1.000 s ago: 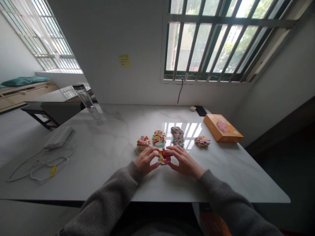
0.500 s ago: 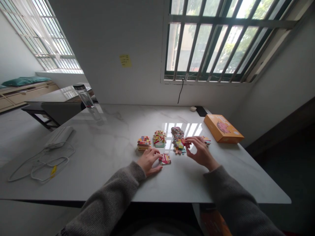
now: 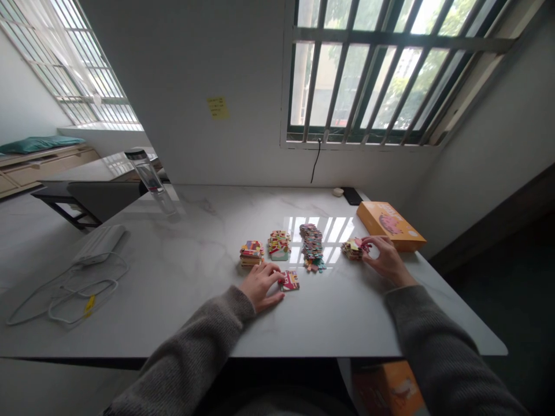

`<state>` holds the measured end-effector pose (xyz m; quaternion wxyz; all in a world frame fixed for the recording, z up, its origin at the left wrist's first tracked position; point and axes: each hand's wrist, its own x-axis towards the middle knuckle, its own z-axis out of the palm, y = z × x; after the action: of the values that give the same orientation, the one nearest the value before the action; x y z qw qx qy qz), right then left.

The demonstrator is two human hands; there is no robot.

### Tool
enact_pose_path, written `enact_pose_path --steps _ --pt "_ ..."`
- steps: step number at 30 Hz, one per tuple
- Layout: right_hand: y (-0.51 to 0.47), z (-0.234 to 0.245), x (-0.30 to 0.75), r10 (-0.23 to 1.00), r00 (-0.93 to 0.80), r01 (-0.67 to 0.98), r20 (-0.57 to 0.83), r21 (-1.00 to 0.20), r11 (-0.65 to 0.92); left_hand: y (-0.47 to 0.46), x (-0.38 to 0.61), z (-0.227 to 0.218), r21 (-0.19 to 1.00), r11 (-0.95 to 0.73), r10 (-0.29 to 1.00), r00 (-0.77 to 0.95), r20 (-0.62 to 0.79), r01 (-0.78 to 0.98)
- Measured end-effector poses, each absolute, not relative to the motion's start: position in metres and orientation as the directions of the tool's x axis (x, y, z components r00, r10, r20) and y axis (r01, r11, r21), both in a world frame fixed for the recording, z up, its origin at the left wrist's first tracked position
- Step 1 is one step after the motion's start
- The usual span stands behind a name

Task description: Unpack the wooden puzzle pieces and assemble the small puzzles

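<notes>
Puzzle stacks (image 3: 312, 241) sit near center frame on the marbled table (image 3: 208, 242) before me, orange box (image 3: 390, 224) at right, bottle (image 3: 146, 171) at left.

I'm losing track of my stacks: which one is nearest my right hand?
The rightmost stack, closest to the orange box; the others stand farther left.

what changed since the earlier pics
The right hand moved rightward from the front pieces, carrying a red piece to the small stack near the orange box. The left hand stayed by the front pieces; the other three stacks stayed put.
</notes>
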<state>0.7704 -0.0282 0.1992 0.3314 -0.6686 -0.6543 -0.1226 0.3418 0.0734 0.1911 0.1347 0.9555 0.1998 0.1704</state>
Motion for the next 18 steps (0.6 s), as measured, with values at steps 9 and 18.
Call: enact_pose_path --steps 9,18 --pt "-0.030 0.215 0.735 0.732 0.038 0.961 0.680 -0.225 0.159 0.075 0.348 0.187 0.302 -0.897 0.419 0.843 0.338 0.324" --pt "-0.023 0.226 0.621 0.790 -0.278 0.846 0.547 -0.249 0.471 0.073 0.353 0.186 0.326 -0.918 0.370 0.783 0.500 0.225"
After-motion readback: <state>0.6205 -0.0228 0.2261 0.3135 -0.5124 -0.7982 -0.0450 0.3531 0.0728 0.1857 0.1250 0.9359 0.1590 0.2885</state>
